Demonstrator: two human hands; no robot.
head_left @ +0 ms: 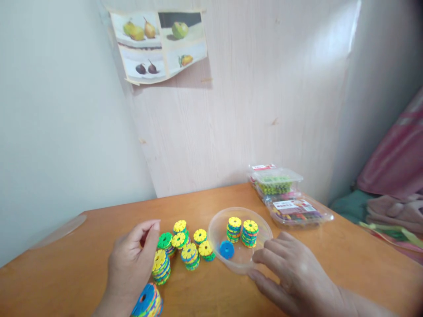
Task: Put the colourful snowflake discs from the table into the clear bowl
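My left hand [134, 257] is raised over the table, thumb and fingertips pressed together, and no object shows between them. Beside it stand several stacks of notched flower-shaped plastic discs, among them a yellow-topped stack [161, 267], a green-topped stack [165, 242] and a blue-topped stack [149, 300] partly behind my wrist. My right hand [291, 270] pinches the near right rim of a clear round plastic bowl [216, 220] between thumb and fingers. Two yellow-topped disc stacks [234, 230] stand upright inside the bowl, and a single blue disc [226, 249] lies flat near them.
Clear plastic boxes [297, 211] with coloured contents are piled at the table's back right. A translucent round lid [61, 231] lies at the left edge. Behind the wooden table [198, 198] rises a pale panel with a fruit print [161, 46]. Pink cloth [393, 145] hangs at right.
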